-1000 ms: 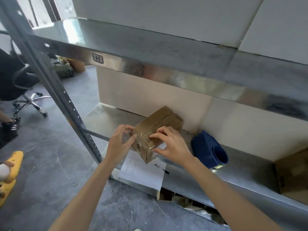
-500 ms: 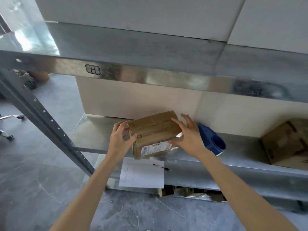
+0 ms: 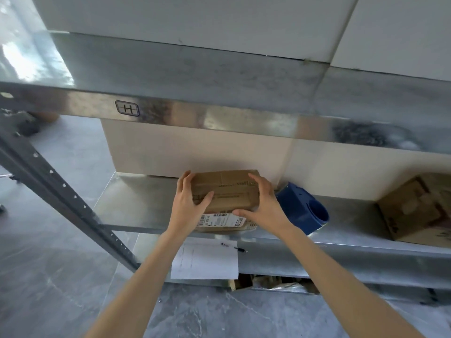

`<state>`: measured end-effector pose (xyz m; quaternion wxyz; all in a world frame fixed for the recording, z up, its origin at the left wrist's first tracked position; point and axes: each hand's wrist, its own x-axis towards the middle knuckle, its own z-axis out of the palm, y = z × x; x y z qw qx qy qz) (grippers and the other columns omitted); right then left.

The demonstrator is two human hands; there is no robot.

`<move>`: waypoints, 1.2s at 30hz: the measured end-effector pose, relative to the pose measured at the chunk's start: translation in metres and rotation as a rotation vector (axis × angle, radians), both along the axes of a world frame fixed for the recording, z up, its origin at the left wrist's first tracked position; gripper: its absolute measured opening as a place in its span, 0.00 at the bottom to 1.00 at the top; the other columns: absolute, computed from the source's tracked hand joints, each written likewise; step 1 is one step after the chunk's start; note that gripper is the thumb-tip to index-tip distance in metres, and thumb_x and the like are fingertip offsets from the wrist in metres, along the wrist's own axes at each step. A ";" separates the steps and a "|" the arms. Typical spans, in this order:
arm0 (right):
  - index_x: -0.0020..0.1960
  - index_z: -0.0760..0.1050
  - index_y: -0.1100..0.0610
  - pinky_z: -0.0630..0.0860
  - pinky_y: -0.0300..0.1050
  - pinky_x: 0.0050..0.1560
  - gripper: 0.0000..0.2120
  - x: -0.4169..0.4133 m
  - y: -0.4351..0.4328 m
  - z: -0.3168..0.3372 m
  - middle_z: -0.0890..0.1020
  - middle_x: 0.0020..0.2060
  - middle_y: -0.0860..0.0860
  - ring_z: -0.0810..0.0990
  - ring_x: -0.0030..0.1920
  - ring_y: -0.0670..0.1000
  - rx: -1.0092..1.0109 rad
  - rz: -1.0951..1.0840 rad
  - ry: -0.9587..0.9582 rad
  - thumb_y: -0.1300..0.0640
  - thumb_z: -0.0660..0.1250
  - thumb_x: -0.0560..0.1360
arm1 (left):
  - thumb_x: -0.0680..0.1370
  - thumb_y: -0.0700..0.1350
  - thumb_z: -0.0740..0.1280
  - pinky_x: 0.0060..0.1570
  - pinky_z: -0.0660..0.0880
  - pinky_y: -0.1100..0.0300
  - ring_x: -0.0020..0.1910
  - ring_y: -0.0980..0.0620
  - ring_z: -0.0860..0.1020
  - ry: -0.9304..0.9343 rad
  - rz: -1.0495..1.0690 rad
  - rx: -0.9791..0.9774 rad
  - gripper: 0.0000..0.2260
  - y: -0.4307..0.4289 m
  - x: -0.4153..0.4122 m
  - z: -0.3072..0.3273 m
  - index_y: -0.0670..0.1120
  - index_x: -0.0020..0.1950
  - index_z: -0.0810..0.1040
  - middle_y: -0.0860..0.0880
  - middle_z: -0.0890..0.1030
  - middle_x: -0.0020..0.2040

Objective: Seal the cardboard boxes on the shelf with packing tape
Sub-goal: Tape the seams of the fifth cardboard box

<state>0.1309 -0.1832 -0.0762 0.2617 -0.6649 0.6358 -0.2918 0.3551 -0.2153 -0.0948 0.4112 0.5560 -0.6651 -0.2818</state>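
Left hand (image 3: 188,206), right hand (image 3: 264,208) curled round cardboard box (image 3: 229,191) between them, seemingly on shelf (image 3: 136,203)

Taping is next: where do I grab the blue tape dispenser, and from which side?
Judging by its pose, grip the blue tape dispenser across its rounded body, from above and in front, with the right hand, which holds the cardboard box beside it. Its open round end faces front-right; the wall blocks the back.

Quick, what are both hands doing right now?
Left hand: holding the left end of the small cardboard box.
Right hand: holding the box's right end.
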 end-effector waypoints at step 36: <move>0.75 0.59 0.45 0.69 0.42 0.62 0.47 0.004 0.005 -0.010 0.68 0.70 0.53 0.69 0.68 0.52 -0.076 -0.091 0.002 0.44 0.80 0.63 | 0.69 0.67 0.71 0.54 0.80 0.45 0.60 0.46 0.78 0.130 -0.052 0.117 0.31 0.026 0.022 -0.012 0.70 0.69 0.63 0.63 0.66 0.66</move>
